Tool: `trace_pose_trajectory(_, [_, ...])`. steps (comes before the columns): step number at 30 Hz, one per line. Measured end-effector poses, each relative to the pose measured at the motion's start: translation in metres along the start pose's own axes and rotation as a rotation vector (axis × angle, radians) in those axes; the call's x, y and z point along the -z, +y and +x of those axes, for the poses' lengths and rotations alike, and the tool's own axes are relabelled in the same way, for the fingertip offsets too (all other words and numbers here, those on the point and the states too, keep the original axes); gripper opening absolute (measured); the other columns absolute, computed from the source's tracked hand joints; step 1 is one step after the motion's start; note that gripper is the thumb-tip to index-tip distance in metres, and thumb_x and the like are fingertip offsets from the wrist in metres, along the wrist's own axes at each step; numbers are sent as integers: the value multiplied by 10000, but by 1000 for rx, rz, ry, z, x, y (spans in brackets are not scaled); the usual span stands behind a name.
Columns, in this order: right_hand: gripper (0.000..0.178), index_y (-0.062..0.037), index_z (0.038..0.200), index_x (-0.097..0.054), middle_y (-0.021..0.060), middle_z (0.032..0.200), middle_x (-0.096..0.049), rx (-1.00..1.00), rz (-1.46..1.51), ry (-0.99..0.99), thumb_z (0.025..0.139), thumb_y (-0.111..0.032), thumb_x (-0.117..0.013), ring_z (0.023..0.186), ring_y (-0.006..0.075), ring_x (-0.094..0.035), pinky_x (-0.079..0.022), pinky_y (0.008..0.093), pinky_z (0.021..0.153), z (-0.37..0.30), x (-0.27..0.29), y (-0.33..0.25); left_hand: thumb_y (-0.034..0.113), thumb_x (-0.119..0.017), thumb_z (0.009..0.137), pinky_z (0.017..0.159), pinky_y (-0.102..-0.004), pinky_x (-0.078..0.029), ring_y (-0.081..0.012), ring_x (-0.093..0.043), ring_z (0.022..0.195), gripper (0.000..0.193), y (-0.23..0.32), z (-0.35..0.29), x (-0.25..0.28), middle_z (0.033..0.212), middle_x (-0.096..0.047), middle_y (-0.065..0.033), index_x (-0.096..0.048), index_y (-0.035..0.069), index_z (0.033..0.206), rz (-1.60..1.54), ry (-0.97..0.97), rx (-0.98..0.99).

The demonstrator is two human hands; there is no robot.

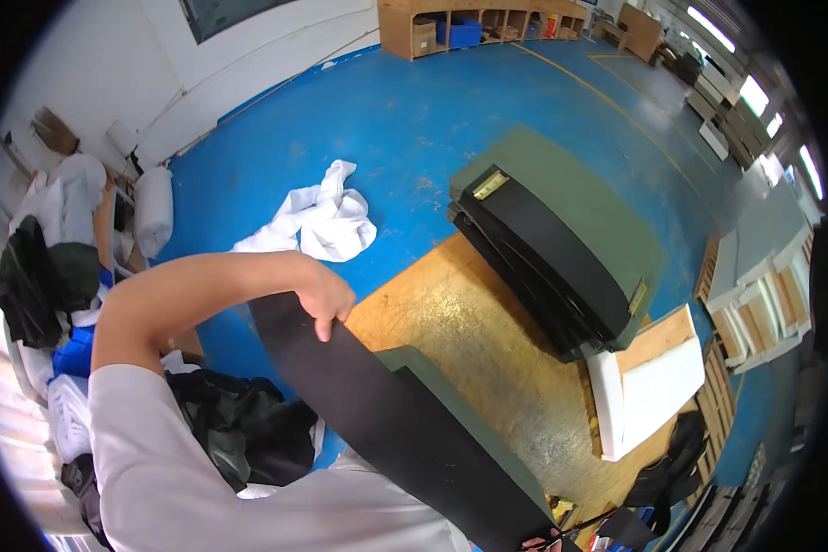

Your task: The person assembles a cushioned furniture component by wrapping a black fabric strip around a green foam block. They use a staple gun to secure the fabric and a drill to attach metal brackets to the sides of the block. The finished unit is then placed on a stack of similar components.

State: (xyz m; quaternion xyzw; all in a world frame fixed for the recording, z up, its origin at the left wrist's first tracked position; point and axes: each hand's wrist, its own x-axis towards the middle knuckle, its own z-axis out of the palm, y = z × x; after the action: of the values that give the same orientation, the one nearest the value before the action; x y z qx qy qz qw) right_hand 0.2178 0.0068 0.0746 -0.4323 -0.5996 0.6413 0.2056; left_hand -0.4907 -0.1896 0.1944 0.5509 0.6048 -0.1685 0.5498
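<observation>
A long black sheet strip (386, 414) slants from the upper left to the lower right before me, over the near edge of a wooden tabletop (469, 331). At its far left end, my left hand (317, 294) is closed on the strip's edge, with one finger lying along the surface. By the strip's lower right end, only the fingers of my right hand (547, 543) show at the picture's rim. They appear closed round something dark beside a thin dark tool, too cut off to name. Part of a green sheet (432, 373) lies under the strip.
A stack of black panels (552, 258) lies on a larger green sheet (570, 184) at the table's far side. Right of it sits a white padded frame (658, 396). White cloth (327, 216) lies beyond my left arm; dark fabric (248, 428) is heaped at the left.
</observation>
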Motion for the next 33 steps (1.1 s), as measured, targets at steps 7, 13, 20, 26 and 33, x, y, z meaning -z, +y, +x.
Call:
trace_pose_trajectory(7, [469,-71,1254,-681,207,1077,-693,-205,-974,-310,996,-459,-631,906,275,-656,-512,443,816,113,-63,-129,329,-735,890,755,-517,-504,-409,-674,904,350,-75,67,-67,888,-704,-201,-724,13,1042,54,505,-241])
trace_pose_trajectory(13, [882,-122,1502,-520,146,1249,-683,243,-1307,-1127,671,23,-780,1143,286,-648,-511,376,950,245,-289,-292,312,-748,875,778,-511,-517,-395,-681,946,378,-101,47,-97,932,-720,-195,-728,19,1113,-164,553,-309])
trace_pose_trajectory(20, [692,-160,1478,-555,137,810,-622,86,-1729,-1681,798,-52,-629,766,279,-607,-502,385,762,285,-564,-295,275,-775,822,735,-518,-538,-406,-700,876,303,-106,36,-117,862,-725,-185,-754,15,974,-101,728,-284])
trace_pose_trajectory(26, [665,-172,1418,-618,138,786,-616,24,-1862,-1929,766,-86,-719,726,275,-586,-481,401,711,254,-638,-267,262,-764,822,705,-512,-540,-405,-704,825,247,-107,47,-125,782,-719,-160,-742,20,867,-68,815,-294])
trace_pose_trajectory(33, [649,-211,1408,-617,148,851,-683,56,-1821,-2016,783,-99,-747,767,310,-621,-481,422,716,256,-635,-254,251,-748,827,662,-507,-507,-390,-681,766,226,-123,39,-150,728,-688,-147,-702,32,794,-182,1077,-439])
